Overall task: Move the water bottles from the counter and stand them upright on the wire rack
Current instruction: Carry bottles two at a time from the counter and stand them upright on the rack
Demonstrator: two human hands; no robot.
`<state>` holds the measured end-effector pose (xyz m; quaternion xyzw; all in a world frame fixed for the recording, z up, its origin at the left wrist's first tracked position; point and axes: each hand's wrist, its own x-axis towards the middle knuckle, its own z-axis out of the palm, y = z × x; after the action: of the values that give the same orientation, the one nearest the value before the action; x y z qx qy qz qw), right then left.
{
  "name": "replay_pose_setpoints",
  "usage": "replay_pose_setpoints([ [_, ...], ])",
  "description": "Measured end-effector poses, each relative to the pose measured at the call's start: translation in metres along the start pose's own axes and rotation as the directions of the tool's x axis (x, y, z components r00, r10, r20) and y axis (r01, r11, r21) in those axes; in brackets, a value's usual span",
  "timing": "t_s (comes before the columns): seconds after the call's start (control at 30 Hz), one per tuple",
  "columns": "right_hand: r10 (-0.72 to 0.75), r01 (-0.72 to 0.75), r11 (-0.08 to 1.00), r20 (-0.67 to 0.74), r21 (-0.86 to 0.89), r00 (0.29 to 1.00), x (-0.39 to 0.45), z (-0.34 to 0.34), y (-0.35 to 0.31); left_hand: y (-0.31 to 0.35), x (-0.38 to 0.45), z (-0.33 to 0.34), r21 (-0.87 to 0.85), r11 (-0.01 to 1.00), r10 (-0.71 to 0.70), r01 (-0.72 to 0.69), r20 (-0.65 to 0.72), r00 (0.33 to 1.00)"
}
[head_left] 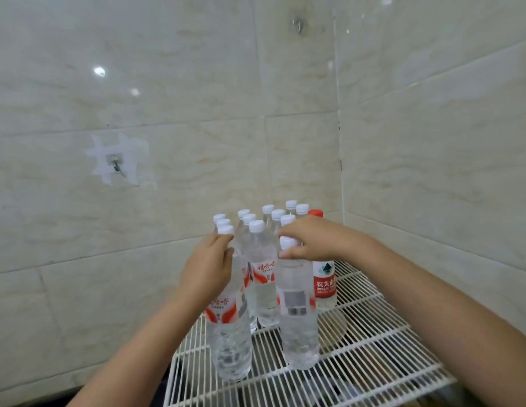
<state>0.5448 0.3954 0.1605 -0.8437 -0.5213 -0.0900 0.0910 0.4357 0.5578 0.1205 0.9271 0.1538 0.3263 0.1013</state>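
Both hands work at the front of the wire rack (373, 356), each steadying one bottle so it ends upright beside the rows behind. The left hand (207, 268) has its fingers (223, 240) curled round the neck of the front-left bottle (230, 333), just under its cap. The right hand (311, 240) pinches the cap end of the front-right bottle (298, 312) from above. Just beyond the right fingers stands a red-capped bottle (324, 279).

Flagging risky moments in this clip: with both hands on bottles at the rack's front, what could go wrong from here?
1. The front bottles stand on thin rack wires; a base might tilt on release.
2. The right hand grips a cap beside packed bottles; a nudge could topple neighbours.
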Motion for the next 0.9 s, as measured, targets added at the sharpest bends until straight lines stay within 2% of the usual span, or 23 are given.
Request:
replay_pose_setpoints([
  [0.1, 0.112, -0.133, 0.978, -0.131, -0.161, 0.985, -0.001, 0.003, -0.013, 0.0, 0.002, -0.001, 0.076, 0.997, 0.022, -0.021, -0.007, 1.0],
  [0.17, 0.138, -0.166, 0.97, -0.161, -0.175, 0.977, -0.001, 0.005, -0.017, -0.002, 0.002, -0.007, 0.138, 0.99, 0.03, -0.037, 0.056, 0.998],
  [0.3, 0.11, -0.11, 0.992, -0.006, -0.06, 0.994, -0.002, 0.0, -0.015, -0.008, 0.003, -0.022, 0.242, 0.963, 0.062, -0.119, 0.228, 0.972],
  [0.37, 0.111, -0.111, 0.993, -0.003, -0.05, 0.994, -0.005, 0.0, -0.018, -0.007, 0.006, -0.024, 0.185, 0.974, 0.082, -0.132, 0.255, 0.964],
  [0.5, 0.152, -0.143, 0.987, -0.157, 0.067, 0.976, 0.0, 0.011, -0.022, -0.006, 0.006, -0.017, 0.098, 0.981, 0.154, -0.17, 0.155, 0.976],
  [0.6, 0.199, -0.179, 0.978, -0.22, 0.108, 0.955, 0.007, 0.014, -0.024, -0.008, 0.002, -0.004, 0.097, 0.961, 0.259, -0.258, 0.01, 0.966],
  [0.67, 0.204, -0.178, 0.976, -0.236, 0.128, 0.95, 0.014, 0.015, -0.025, -0.011, 0.008, 0.006, 0.1, 0.959, 0.273, -0.264, -0.087, 0.958],
  [0.9, 0.19, -0.151, 0.977, -0.293, 0.149, 0.937, 0.038, 0.034, -0.029, -0.011, 0.014, 0.032, -0.065, 0.99, 0.115, -0.126, -0.161, 0.98],
])
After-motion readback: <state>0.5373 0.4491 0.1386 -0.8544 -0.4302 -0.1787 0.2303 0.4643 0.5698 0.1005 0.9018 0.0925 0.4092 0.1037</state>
